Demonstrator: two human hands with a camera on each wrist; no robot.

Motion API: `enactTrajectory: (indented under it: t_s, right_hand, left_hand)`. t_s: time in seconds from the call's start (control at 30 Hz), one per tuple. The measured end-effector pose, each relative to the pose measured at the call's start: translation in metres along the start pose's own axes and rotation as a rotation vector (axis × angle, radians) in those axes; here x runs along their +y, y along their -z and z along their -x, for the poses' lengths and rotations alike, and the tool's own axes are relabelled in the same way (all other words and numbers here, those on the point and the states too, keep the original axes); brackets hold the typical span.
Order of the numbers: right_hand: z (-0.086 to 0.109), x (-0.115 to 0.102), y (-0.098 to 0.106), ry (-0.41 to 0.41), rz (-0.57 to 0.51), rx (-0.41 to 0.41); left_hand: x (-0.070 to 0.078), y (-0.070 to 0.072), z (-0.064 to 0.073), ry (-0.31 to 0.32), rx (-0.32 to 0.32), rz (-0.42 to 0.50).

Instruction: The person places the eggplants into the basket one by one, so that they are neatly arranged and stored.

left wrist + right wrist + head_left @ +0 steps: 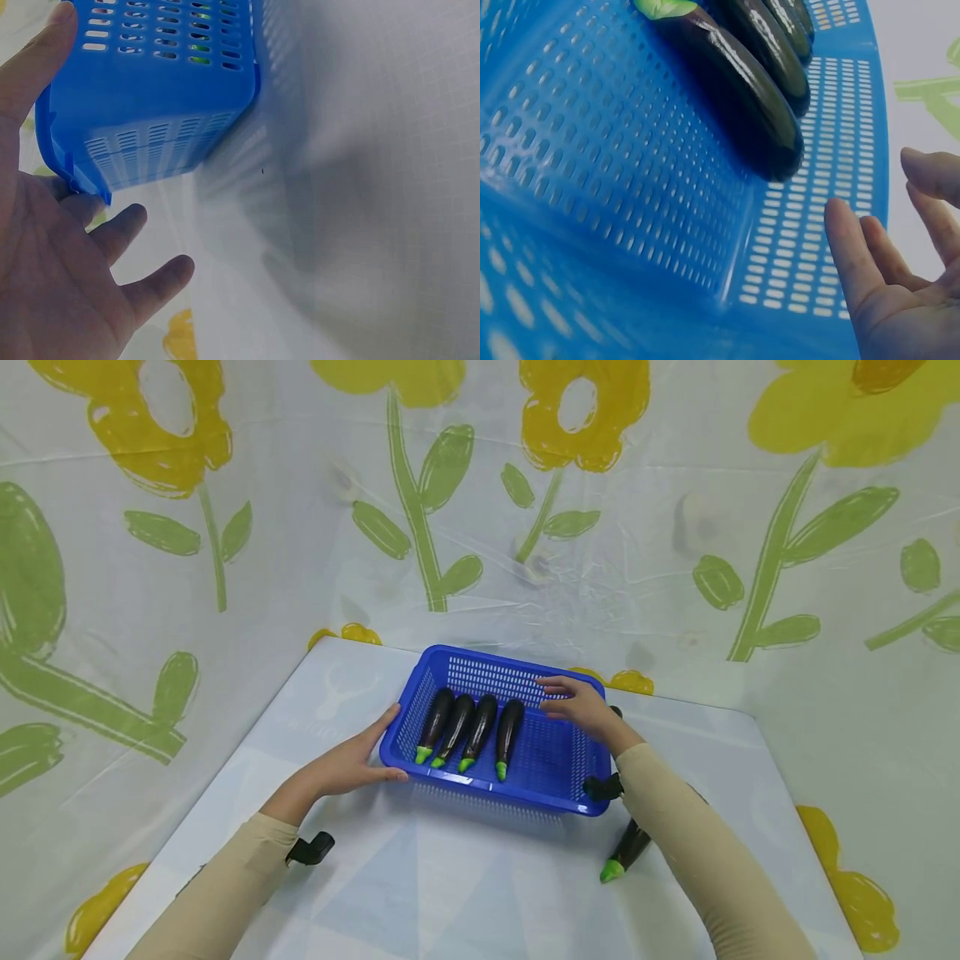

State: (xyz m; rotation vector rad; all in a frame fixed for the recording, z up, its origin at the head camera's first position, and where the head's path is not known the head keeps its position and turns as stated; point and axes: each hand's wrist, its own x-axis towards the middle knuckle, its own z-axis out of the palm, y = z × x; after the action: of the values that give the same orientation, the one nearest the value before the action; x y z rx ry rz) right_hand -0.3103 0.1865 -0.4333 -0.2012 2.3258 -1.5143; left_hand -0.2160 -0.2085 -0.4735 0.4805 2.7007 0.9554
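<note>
A blue plastic basket point(551, 789) with slotted walls stands on the table. Several dark eggplants point(480, 727) with green stem ends lie side by side in its left half. My left hand point(348, 764) rests at the basket's left end, thumb by the near rim and fingers along the side, mostly straight and spread in the left wrist view. Over the right back part of the basket hovers my right hand point(581, 706), fingers relaxed with nothing between them. The nearest eggplant point(739, 97) lies a short way from its fingertips. Another eggplant point(626, 852) lies on the table, partly hidden by my right forearm.
The pale table point(375, 885) has a patterned cover. A flower-printed cloth point(637, 543) hangs around its back and sides. Black wrist devices point(311, 849) stick out from both sleeves. A small dark tip point(617, 712) shows just beyond the right wrist.
</note>
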Motion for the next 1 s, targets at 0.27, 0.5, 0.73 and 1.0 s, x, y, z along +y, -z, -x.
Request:
enactTrajectory:
  t_s: [0.27, 0.5, 0.73, 1.0]
  right_hand:
    - [0.013, 0.001, 0.014, 0.053, -0.020, 0.009]
    - [0.024, 0.005, 0.024, 0.019, -0.003, 0.060]
    - [0.035, 0.010, 0.033, 0.049, -0.054, 0.071]
    - [0.045, 0.021, 0.048, 0.061, -0.057, 0.133]
  left_hand:
    - [-0.003, 0.000, 0.001, -0.011, 0.007, 0.008]
    - [-0.002, 0.000, 0.002, -0.009, 0.007, 0.003]
    - [-0.001, 0.000, 0.001, -0.007, 0.006, -0.003]
    - [-0.001, 0.000, 0.001, -0.017, 0.003, 0.009]
